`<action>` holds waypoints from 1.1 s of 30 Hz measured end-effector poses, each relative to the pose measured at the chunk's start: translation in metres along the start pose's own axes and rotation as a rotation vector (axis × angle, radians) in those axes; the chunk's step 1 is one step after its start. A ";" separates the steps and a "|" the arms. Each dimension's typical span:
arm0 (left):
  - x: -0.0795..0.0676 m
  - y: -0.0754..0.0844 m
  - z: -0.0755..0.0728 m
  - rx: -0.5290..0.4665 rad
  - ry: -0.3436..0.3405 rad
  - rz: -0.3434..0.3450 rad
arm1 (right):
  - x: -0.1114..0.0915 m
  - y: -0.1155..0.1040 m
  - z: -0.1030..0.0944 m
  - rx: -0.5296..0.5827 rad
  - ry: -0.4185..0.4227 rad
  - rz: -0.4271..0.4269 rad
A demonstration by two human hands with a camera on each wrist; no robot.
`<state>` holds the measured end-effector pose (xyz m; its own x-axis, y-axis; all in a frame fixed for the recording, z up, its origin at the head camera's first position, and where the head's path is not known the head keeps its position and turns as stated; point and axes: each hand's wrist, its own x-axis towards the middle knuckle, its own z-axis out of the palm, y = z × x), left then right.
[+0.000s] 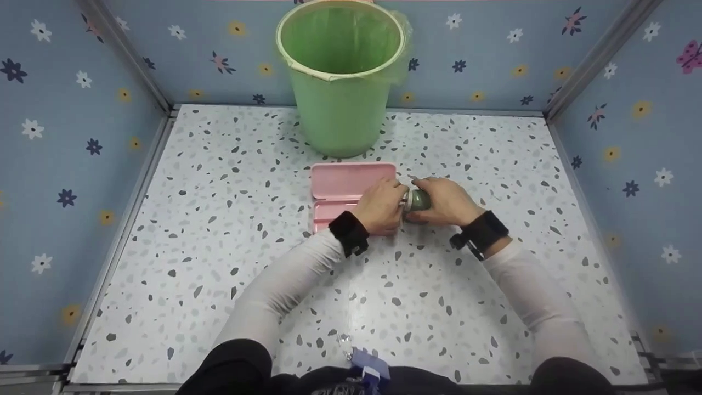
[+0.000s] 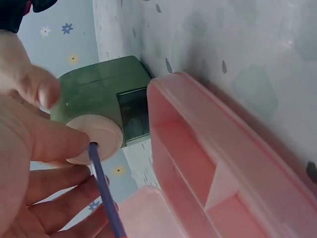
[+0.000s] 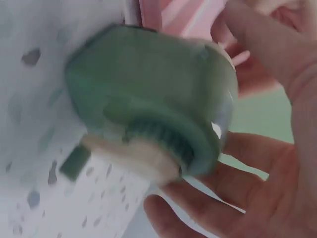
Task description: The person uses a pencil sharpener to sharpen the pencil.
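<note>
A green hand-crank pencil sharpener stands on the table between the two hands. My right hand grips its body, thumb on one side and fingers on the other. The crank, cream with a green knob, shows in the right wrist view. A purple pencil has its end in the hole of the sharpener's cream front disc. My left hand pinches the pencil close to that disc. Beneath the left hand lies an open pink pencil case, partly covered by it.
Behind the case stands a tall green bin lined with a bag. Blue flowered panels border the speckled white table at the back and both sides.
</note>
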<state>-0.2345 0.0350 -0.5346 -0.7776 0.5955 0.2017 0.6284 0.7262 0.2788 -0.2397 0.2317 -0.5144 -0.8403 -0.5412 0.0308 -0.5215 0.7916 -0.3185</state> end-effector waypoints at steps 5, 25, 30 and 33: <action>0.005 -0.003 0.006 -0.045 -0.011 -0.076 | 0.014 -0.003 0.023 0.017 0.028 0.009; 0.011 -0.009 0.011 -0.025 -0.030 -0.122 | 0.027 0.003 0.049 -0.086 0.254 0.028; 0.011 -0.008 0.014 -0.026 -0.050 -0.113 | 0.026 0.004 0.050 -0.087 0.263 0.031; 0.012 -0.008 0.015 -0.032 -0.051 -0.098 | 0.026 0.005 0.050 -0.085 0.256 0.033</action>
<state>-0.2482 0.0413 -0.5489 -0.8328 0.5393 0.1244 0.5478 0.7709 0.3250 -0.2565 0.2076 -0.5630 -0.8616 -0.4336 0.2638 -0.4944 0.8346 -0.2428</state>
